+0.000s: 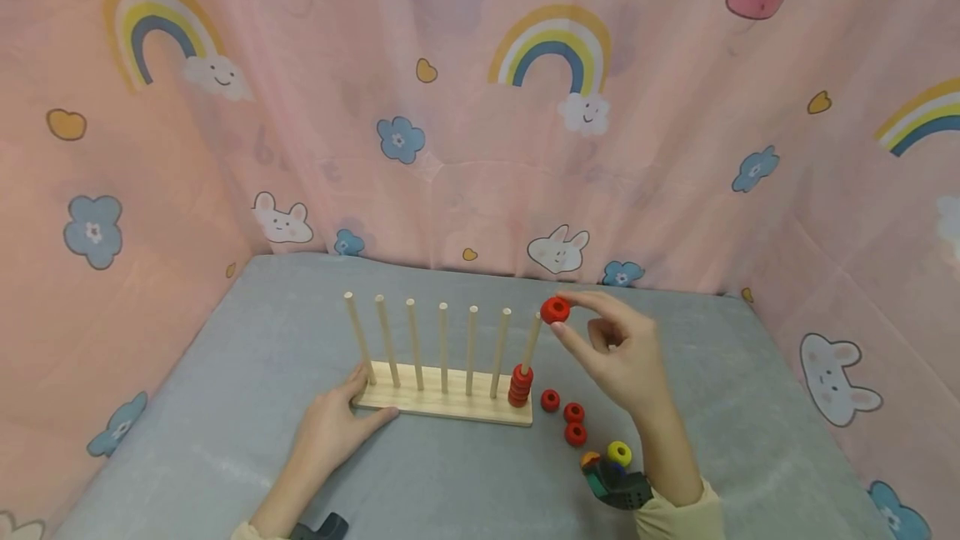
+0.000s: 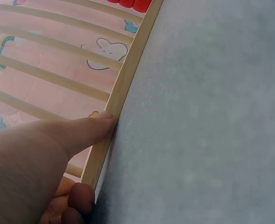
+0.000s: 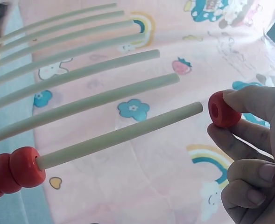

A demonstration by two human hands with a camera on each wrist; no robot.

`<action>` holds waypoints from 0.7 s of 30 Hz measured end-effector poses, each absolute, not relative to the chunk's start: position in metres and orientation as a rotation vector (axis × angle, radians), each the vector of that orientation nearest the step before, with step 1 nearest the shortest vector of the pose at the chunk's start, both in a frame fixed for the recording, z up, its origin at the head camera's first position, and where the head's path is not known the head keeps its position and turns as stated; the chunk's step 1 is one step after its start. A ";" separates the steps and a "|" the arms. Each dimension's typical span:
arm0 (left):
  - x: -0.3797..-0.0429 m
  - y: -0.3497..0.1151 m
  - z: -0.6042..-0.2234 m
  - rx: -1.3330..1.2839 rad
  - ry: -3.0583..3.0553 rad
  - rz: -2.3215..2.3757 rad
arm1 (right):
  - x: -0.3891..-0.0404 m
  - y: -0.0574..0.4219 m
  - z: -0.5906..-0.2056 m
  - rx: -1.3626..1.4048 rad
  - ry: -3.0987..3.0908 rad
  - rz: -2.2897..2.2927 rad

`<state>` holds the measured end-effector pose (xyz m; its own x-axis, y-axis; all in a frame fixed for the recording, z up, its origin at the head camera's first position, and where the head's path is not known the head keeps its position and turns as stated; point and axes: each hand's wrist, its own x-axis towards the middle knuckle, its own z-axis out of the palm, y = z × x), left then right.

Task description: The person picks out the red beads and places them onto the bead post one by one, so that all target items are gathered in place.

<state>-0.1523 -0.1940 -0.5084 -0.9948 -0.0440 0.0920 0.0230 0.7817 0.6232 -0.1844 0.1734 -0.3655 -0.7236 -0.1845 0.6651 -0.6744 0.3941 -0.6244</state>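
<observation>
A wooden peg board [image 1: 450, 409] with a row of several upright pegs stands on the grey cloth. Several red beads [image 1: 519, 390] are stacked at the foot of its rightmost peg [image 1: 531, 344]. Between thumb and fingertip my right hand [image 1: 628, 357] pinches another red bead [image 3: 229, 113]. That bead hovers just off the tip of the rightmost peg, its hole facing the peg in the right wrist view. My left hand [image 1: 327, 426] grips the board's left end, the thumb along the front edge; some of its fingers are hidden behind the base.
Three loose red beads [image 1: 574, 412] lie right of the board. Nearer the right wrist are a yellow bead [image 1: 615, 448] and an orange bead [image 1: 589, 458], partly covered by the dark wrist device [image 1: 618, 486]. A pink patterned curtain [image 1: 465, 190] hangs behind the table.
</observation>
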 end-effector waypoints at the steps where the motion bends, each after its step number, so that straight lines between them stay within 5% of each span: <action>1: -0.152 -0.194 -0.508 0.016 -2.868 -1.004 | -0.184 0.173 -0.365 0.731 -2.158 1.297; 21: -0.152 -0.194 -0.508 0.012 -2.869 -0.996 | -0.186 0.161 -0.371 0.734 -2.184 1.312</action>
